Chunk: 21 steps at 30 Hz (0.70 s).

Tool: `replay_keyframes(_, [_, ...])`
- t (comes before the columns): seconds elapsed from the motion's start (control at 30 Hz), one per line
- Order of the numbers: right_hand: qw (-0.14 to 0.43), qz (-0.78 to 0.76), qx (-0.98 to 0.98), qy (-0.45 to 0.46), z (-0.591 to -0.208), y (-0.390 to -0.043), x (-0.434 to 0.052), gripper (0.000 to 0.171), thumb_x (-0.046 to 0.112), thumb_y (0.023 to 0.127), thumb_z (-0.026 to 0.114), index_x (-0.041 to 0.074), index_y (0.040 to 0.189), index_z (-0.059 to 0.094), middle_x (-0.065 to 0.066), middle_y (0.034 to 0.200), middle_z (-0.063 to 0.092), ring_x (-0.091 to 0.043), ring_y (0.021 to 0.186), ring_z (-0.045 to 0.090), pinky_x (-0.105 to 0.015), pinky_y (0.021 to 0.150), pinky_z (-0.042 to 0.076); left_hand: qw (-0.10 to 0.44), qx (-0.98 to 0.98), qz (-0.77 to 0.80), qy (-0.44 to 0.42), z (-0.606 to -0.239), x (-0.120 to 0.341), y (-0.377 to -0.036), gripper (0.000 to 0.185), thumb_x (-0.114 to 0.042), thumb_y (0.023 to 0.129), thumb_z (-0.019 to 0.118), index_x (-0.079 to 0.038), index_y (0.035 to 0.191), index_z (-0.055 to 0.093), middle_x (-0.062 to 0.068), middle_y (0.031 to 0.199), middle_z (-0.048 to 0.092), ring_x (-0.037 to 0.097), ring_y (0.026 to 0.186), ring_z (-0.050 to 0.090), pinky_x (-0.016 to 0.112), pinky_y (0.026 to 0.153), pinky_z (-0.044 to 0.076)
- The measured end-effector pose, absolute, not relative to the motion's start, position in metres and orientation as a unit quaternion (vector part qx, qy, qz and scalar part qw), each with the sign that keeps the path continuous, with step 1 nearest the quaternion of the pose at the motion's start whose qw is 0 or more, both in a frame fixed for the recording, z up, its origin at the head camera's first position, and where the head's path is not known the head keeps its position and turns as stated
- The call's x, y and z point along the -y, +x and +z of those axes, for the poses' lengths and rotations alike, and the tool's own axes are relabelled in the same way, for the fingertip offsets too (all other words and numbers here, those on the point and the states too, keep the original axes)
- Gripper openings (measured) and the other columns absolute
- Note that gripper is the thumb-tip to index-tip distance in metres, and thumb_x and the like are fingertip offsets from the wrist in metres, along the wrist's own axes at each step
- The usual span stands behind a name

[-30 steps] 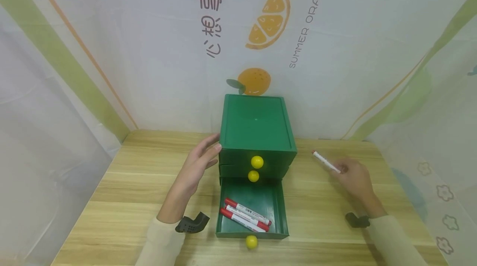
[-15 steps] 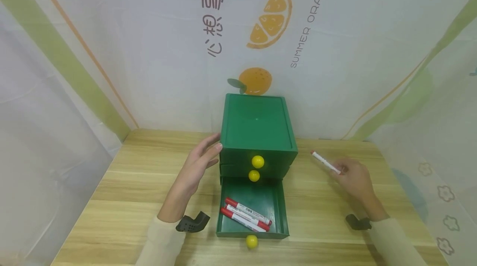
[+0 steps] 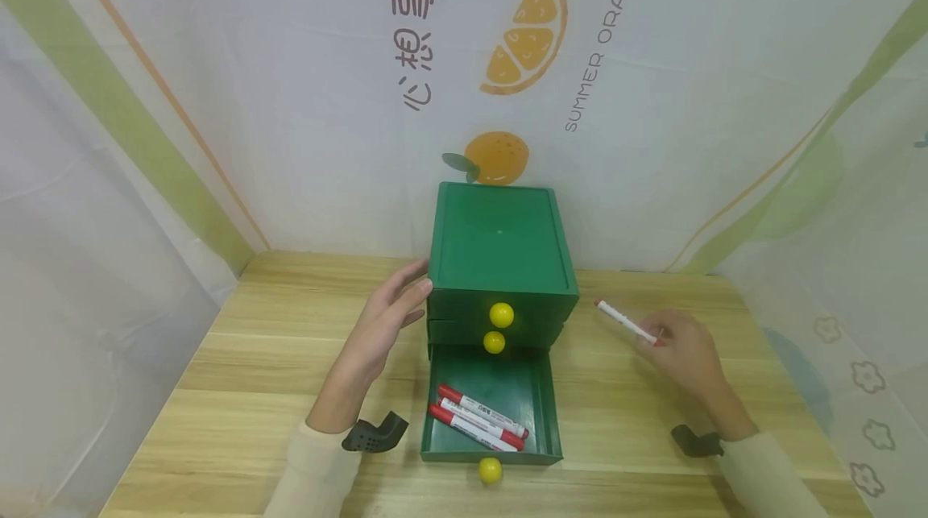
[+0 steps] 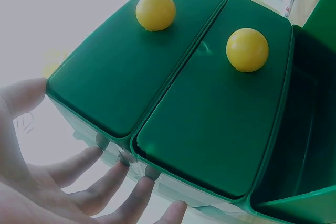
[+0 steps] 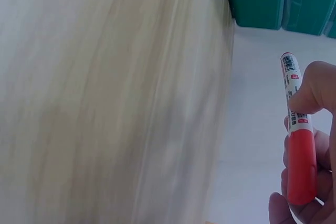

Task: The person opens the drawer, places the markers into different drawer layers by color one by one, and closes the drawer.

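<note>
A green drawer cabinet (image 3: 499,248) stands mid-table with yellow ball knobs (image 3: 501,314). Its bottom drawer (image 3: 538,413) is pulled out and holds two red-capped white markers (image 3: 478,420). My left hand (image 3: 384,325) rests with straight fingers (image 4: 113,179) against the cabinet's left side (image 4: 173,93). To the right of the cabinet, my right hand (image 3: 681,349) pinches a third marker (image 3: 625,321) above the table. In the right wrist view that marker (image 5: 295,129) lies between thumb and fingers, with the red cap toward the palm.
A wooden table (image 3: 254,373) carries everything. White printed curtains (image 3: 290,83) close it in at the back and both sides. Black wrist camera mounts (image 3: 373,433) sit by both cuffs.
My right hand has carried the marker slightly left, toward the cabinet, and a little lower. The left hand and the drawer stay as they were.
</note>
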State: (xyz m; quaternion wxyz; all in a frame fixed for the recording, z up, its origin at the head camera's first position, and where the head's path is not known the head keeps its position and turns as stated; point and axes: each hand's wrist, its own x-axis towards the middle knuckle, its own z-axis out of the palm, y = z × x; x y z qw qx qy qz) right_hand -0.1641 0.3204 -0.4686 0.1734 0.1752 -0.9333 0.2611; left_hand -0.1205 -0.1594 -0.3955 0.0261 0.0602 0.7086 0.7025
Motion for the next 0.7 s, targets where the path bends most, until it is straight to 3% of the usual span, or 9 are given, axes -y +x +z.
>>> replay_keyframes(0.3, [0.194, 0.257, 0.925, 0.202, -0.460, -0.158, -0.305, 0.016, 0.009, 0.076, 0.084, 0.007, 0.092, 0.080, 0.000, 0.086, 0.074, -0.027, 0.080, 0.068, -0.042, 0.069, 0.055, 0.027, -0.708, 0.703, 0.058, -0.394, 0.159, -0.120, 0.063, -0.029, 0.115, 0.057, -0.001, 0.169, 0.038, 0.016, 0.174, 0.037, 0.041, 0.155, 0.043, 0.062, 0.123, 0.041])
replay_keyframes(0.7, [0.198, 0.253, 0.920, 0.226, -0.447, -0.145, -0.284, 0.019, 0.005, 0.072, 0.085, 0.014, 0.088, 0.080, 0.008, 0.085, 0.072, -0.021, 0.082, 0.067, -0.037, 0.067, 0.056, 0.027, -0.708, 0.703, 0.061, -0.395, 0.159, -0.120, 0.063, -0.030, 0.115, 0.057, -0.002, 0.168, 0.039, 0.016, 0.174, 0.036, 0.041, 0.156, 0.042, 0.063, 0.123, 0.040])
